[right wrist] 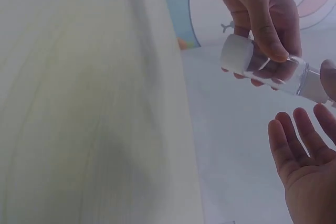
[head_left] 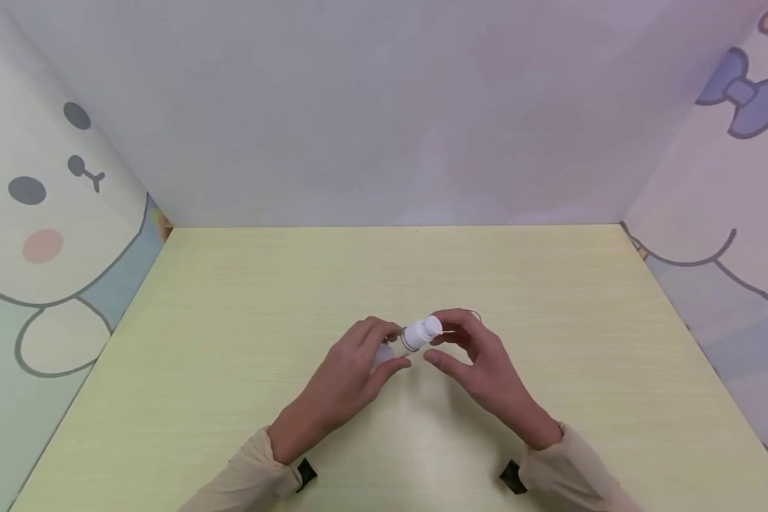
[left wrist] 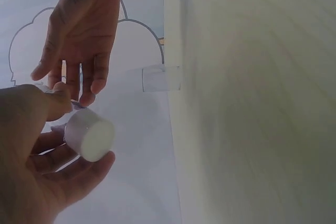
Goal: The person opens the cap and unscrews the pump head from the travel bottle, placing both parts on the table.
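A small clear bottle [right wrist: 278,72] has a white pump top [head_left: 421,333] and a white base [left wrist: 90,136]. My left hand [head_left: 352,359] grips its body between thumb and fingers, tilted so that the pump points up and to the right. Beside the pump, my right hand [head_left: 486,359] has its fingers loosely bent and spread, with nothing gripped in them. In the right wrist view, the right thumb overlaps the pump end. Behind the right hand stands a clear cylindrical cap [left wrist: 161,79]; in the head view only a bit of its rim shows.
A pale wood-grain table [head_left: 262,284] lies under both hands. A plain light wall [head_left: 384,114] rises at its back edge, and side panels with cartoon animals stand left and right. Black straps [head_left: 513,476] show at the beige sleeves [head_left: 566,462].
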A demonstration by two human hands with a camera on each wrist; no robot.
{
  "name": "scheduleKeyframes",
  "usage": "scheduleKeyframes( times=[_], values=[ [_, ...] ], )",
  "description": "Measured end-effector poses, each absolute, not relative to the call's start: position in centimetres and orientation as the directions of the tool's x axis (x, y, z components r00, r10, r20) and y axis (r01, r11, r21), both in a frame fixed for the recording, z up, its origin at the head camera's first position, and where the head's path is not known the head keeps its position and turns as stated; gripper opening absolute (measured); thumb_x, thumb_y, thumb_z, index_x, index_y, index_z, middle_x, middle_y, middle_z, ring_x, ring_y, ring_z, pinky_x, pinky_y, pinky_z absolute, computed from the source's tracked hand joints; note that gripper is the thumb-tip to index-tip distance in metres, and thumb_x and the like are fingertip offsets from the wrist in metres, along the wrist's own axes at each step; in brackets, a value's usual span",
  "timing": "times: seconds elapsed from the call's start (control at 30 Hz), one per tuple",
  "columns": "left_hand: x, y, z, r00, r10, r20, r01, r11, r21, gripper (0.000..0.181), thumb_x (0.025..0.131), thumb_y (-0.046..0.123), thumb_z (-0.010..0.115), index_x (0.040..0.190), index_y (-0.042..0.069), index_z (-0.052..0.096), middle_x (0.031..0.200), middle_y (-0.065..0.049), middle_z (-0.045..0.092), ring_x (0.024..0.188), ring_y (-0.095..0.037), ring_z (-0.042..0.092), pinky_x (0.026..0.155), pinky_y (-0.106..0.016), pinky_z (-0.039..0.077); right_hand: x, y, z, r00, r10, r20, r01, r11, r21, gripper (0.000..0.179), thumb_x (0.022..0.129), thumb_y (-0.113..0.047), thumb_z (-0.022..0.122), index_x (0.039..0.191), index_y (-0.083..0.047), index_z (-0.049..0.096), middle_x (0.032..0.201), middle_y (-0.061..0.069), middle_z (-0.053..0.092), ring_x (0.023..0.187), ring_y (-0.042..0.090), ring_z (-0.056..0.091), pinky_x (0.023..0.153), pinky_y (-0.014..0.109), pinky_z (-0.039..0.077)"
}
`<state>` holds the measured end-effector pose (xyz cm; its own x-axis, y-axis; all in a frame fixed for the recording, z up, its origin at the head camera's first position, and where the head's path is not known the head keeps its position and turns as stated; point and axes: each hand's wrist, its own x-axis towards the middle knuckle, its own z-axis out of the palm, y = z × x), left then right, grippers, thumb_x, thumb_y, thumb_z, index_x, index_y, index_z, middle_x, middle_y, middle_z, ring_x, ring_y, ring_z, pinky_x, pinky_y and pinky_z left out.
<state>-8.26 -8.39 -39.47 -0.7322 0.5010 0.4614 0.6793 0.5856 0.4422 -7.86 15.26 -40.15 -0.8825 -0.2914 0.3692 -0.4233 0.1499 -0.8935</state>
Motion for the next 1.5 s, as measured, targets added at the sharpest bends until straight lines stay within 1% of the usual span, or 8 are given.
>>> scheduleKeyframes(
  times=[0.17,0.37,0.53,0.67,0.87,1.1,1.33,1.5],
  values=[
    [-8.3,-8.2,-39.6,-0.727,0.503,0.468,0.685,0.574,0.449,0.041,0.092,0.028,0.082,0.122,0.009,0.061,0.114,-0.001,0.065,0.102,-0.013,0.06,0.082,-0.025,0.058,-7.5,14.4,-40.0,-0.903,-0.254,0.348,-0.387,0.124,-0.914,0.04,0.093,0.002,0.075,0.128,-0.011,0.06,0.123,0.004,0.062,0.112,0.014,0.065,0.102,0.023,0.055],
    [-8.2,-8.0,-39.5,-0.73,0.502,0.464,0.683,0.572,0.455,0.042,0.091,0.03,0.083,0.118,0.008,0.061,0.112,0.0,0.062,0.101,-0.013,0.057,0.082,-0.024,0.056,-7.1,13.2,-40.0,-0.918,-0.193,0.347,-0.365,0.068,-0.929,0.037,0.092,0.004,0.075,0.124,-0.007,0.059,0.118,0.006,0.062,0.105,0.016,0.066,0.097,0.024,0.055],
    [-8.2,-8.0,-39.5,-0.725,0.494,0.479,0.686,0.572,0.449,0.042,0.089,0.028,0.085,0.116,0.007,0.061,0.11,0.0,0.061,0.099,-0.013,0.056,0.08,-0.024,0.055,-6.9,12.6,-40.1,-0.919,-0.155,0.362,-0.373,0.044,-0.927,0.037,0.09,0.007,0.075,0.121,-0.004,0.058,0.115,0.006,0.062,0.101,0.015,0.066,0.094,0.024,0.056],
    [-8.2,-8.1,-39.4,-0.721,0.487,0.493,0.69,0.565,0.453,0.043,0.086,0.025,0.087,0.115,0.009,0.06,0.11,0.001,0.063,0.097,-0.012,0.059,0.079,-0.024,0.057,-6.8,12.3,-40.0,-0.904,-0.128,0.408,-0.417,0.056,-0.907,0.036,0.086,0.009,0.079,0.115,-0.004,0.061,0.109,0.005,0.064,0.098,0.014,0.065,0.092,0.022,0.056],
    [-8.4,-8.5,-39.2,-0.671,0.485,0.561,0.738,0.506,0.445,0.045,0.082,0.02,0.09,0.115,0.007,0.062,0.109,-0.002,0.068,0.098,-0.014,0.064,0.08,-0.026,0.06,-6.9,12.2,-40.0,-0.852,-0.122,0.509,-0.514,0.018,-0.858,0.037,0.08,0.015,0.081,0.109,-0.001,0.065,0.103,0.006,0.067,0.095,0.014,0.064,0.091,0.021,0.055],
    [-8.6,-9.0,-39.2,-0.609,0.518,0.601,0.793,0.426,0.436,0.043,0.082,0.018,0.09,0.117,0.008,0.067,0.111,-0.002,0.071,0.102,-0.015,0.068,0.085,-0.024,0.06,-7.3,12.5,-39.9,-0.754,-0.184,0.631,-0.625,-0.094,-0.775,0.038,0.077,0.02,0.08,0.109,0.004,0.065,0.103,0.009,0.066,0.093,0.016,0.062,0.087,0.02,0.055],
    [-8.7,-9.2,-39.0,-0.584,0.545,0.602,0.811,0.355,0.465,0.04,0.083,0.015,0.089,0.116,0.007,0.069,0.111,-0.002,0.073,0.102,-0.014,0.069,0.087,-0.024,0.06,-7.9,12.7,-39.6,-0.666,-0.251,0.703,-0.689,-0.154,-0.708,0.038,0.077,0.016,0.082,0.109,0.006,0.066,0.104,0.011,0.068,0.097,0.018,0.063,0.085,0.022,0.055],
    [-8.8,-9.5,-39.0,-0.591,0.581,0.56,0.795,0.3,0.528,0.04,0.082,0.01,0.088,0.117,0.006,0.07,0.111,-0.002,0.075,0.1,-0.013,0.07,0.086,-0.025,0.061,-8.1,13.1,-39.2,-0.596,-0.34,0.727,-0.734,-0.138,-0.665,0.036,0.08,0.005,0.085,0.111,0.005,0.068,0.108,0.015,0.071,0.103,0.02,0.066,0.092,0.024,0.058]
  ],
)
